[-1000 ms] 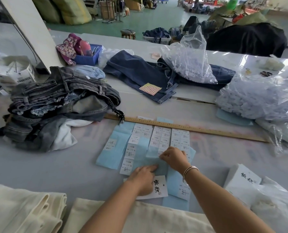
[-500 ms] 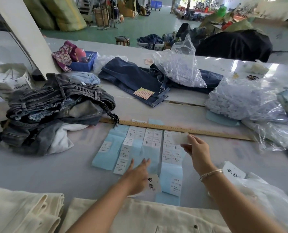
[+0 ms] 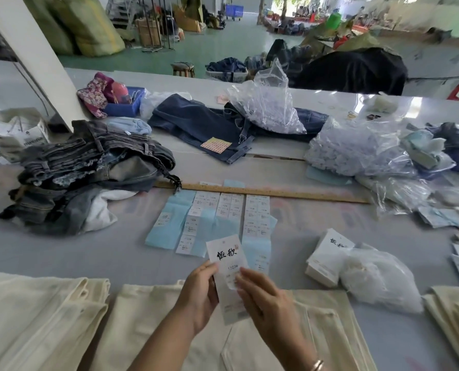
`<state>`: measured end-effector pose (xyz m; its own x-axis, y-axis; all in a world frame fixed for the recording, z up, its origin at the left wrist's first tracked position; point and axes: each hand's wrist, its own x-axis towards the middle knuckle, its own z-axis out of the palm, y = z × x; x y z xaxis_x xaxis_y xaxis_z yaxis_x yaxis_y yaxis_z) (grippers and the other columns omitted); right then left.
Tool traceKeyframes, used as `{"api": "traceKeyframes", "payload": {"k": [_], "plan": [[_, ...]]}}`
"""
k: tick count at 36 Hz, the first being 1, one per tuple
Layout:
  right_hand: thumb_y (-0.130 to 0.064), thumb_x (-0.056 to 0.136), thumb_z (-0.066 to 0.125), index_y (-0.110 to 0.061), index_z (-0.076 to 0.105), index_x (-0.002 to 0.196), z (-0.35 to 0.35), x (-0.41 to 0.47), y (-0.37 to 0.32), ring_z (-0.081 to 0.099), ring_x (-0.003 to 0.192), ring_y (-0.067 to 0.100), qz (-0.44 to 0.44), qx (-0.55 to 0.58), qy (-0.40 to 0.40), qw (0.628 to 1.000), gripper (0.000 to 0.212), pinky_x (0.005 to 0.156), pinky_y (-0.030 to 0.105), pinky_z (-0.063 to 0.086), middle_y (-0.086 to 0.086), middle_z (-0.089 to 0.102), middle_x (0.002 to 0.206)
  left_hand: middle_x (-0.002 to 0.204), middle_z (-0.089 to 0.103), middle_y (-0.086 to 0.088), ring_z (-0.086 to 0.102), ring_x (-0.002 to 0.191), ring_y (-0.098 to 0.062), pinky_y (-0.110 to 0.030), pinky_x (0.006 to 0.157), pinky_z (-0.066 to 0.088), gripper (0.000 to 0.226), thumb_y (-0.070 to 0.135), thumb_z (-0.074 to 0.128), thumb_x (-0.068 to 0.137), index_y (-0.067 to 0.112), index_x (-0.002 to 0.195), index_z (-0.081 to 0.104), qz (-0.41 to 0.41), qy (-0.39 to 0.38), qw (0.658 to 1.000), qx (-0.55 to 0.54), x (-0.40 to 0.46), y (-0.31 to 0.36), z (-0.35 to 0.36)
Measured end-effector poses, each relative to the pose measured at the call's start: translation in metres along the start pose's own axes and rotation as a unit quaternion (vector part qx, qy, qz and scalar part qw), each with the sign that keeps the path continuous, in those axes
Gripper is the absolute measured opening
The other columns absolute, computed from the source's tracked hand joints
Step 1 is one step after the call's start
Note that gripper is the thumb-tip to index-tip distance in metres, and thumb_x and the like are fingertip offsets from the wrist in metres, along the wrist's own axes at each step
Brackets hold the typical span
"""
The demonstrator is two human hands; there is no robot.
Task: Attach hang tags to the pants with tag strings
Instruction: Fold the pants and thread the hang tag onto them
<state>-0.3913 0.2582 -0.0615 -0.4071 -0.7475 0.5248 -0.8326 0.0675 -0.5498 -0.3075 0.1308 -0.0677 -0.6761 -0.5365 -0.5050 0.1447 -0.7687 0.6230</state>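
A white hang tag [image 3: 227, 259] with black brush characters is held upright above the cream pants [image 3: 298, 333] at the table's near edge. My left hand [image 3: 200, 293] grips the tag's left side. My right hand [image 3: 260, 293] presses a small sticker onto the tag's face with its fingertips. Behind the tag, blue backing sheets with white sticker labels [image 3: 215, 218] lie flat on the table. A stack of more hang tags [image 3: 327, 255] sits to the right, next to a clear bag of white tag strings [image 3: 378, 279].
A pile of grey jeans [image 3: 89, 170] lies at left, dark blue jeans [image 3: 201, 127] at the back. A wooden ruler [image 3: 271, 192] crosses the table. Plastic bags [image 3: 357, 151] crowd the right. More folded cream pants [image 3: 35, 317] lie at the near left.
My left hand lifted the hang tag off the table. My right hand peeled a sticker from the sheets and brought it onto the tag.
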Motion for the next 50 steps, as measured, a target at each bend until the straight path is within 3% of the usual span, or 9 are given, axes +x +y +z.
{"api": "traceKeyframes", "payload": {"k": [6,10,14,20,25,28,33,41,50], "plan": [[-0.04,0.099,0.039,-0.015,0.076,0.095,-0.005,-0.01,-0.003,0.07,0.088,0.015,-0.033,-0.063,-0.005,0.997,0.045,0.075,0.025,0.056,-0.001,0.07,0.107,0.096,0.072,-0.02,0.07,0.071,-0.024,-0.032,0.057,0.056,0.03,0.013,0.035,0.101,0.006,0.111,0.062,-0.006,-0.013,1.0,0.026,-0.021,-0.007,0.006],[-0.023,0.081,0.073,-0.02,0.077,0.09,-0.007,-0.016,0.003,0.07,0.087,0.009,-0.092,-0.14,-0.029,0.985,0.011,0.082,0.035,0.057,-0.006,0.072,0.1,0.098,0.073,-0.019,0.07,0.07,-0.022,-0.031,0.06,0.056,0.029,0.015,0.036,0.101,0.007,0.11,0.063,-0.02,-0.009,0.999,0.047,-0.029,-0.009,0.007],[-0.035,0.086,0.052,-0.028,0.077,0.09,-0.017,-0.022,-0.007,0.068,0.094,0.005,-0.113,-0.166,-0.056,0.978,0.026,0.088,0.038,0.055,-0.015,0.07,0.103,0.095,0.073,-0.019,0.069,0.069,-0.022,-0.03,0.056,0.055,0.024,0.015,0.046,0.099,0.004,0.108,0.064,-0.022,-0.014,0.997,0.076,-0.039,-0.014,0.007],[-0.059,0.064,0.068,-0.046,0.065,0.115,-0.025,-0.054,-0.012,0.057,0.121,0.019,-0.069,-0.242,-0.169,0.953,0.052,0.103,0.037,0.036,-0.023,0.054,0.133,0.082,0.074,-0.016,0.069,0.062,-0.023,-0.032,0.056,0.056,0.016,0.008,0.05,0.097,0.005,0.1,0.065,-0.022,0.051,0.996,0.069,-0.042,-0.024,0.002],[-0.057,0.087,0.039,-0.059,0.067,0.087,-0.03,-0.095,0.007,0.036,0.134,0.001,-0.116,-0.255,-0.211,0.936,0.028,0.108,0.038,0.022,-0.039,0.06,0.109,0.072,0.071,-0.012,0.064,0.069,-0.027,-0.035,0.051,0.054,0.009,0.01,0.056,0.094,0.007,0.096,0.064,-0.013,0.106,0.992,0.059,-0.037,-0.039,0.0],[-0.043,0.096,0.045,-0.045,0.072,0.077,-0.045,-0.105,0.031,0.053,0.11,-0.011,-0.063,-0.181,-0.109,0.975,0.033,0.1,0.021,0.026,-0.035,0.065,0.079,0.073,0.069,-0.013,0.063,0.067,-0.029,-0.034,0.051,0.052,0.01,0.009,0.057,0.094,0.004,0.095,0.066,0.001,0.123,0.985,0.123,-0.035,-0.055,-0.003],[-0.002,0.068,0.083,-0.022,0.074,0.079,-0.104,-0.071,0.09,0.065,0.066,0.019,0.169,-0.202,0.007,0.965,0.025,0.064,0.032,0.046,-0.008,0.07,0.072,0.08,0.072,-0.013,0.065,0.073,-0.027,-0.034,0.068,0.054,0.01,0.005,0.059,0.092,0.003,0.092,0.069,-0.005,0.106,0.963,0.247,-0.035,-0.087,-0.003],[0.004,0.064,0.078,-0.012,0.075,0.078,-0.163,-0.033,0.165,0.066,0.069,0.036,0.218,-0.313,-0.051,0.923,0.021,0.06,0.038,0.053,0.01,0.07,0.078,0.087,0.065,0.008,0.06,0.077,-0.007,-0.007,0.056,0.039,0.006,0.019,0.059,0.091,0.019,0.097,0.058,0.011,0.052,0.858,0.511,-0.024,-0.126,-0.001],[-0.013,0.094,0.042,-0.009,0.065,0.111,-0.154,0.0,0.19,0.062,0.105,0.027,0.363,-0.312,-0.142,0.867,0.029,0.09,0.031,0.044,0.011,0.067,0.113,0.126,0.058,0.011,0.056,0.107,-0.008,-0.012,0.074,0.035,0.049,0.017,0.056,0.086,0.032,0.13,0.044,0.006,0.007,0.752,0.659,-0.012,-0.133,0.008]]}}
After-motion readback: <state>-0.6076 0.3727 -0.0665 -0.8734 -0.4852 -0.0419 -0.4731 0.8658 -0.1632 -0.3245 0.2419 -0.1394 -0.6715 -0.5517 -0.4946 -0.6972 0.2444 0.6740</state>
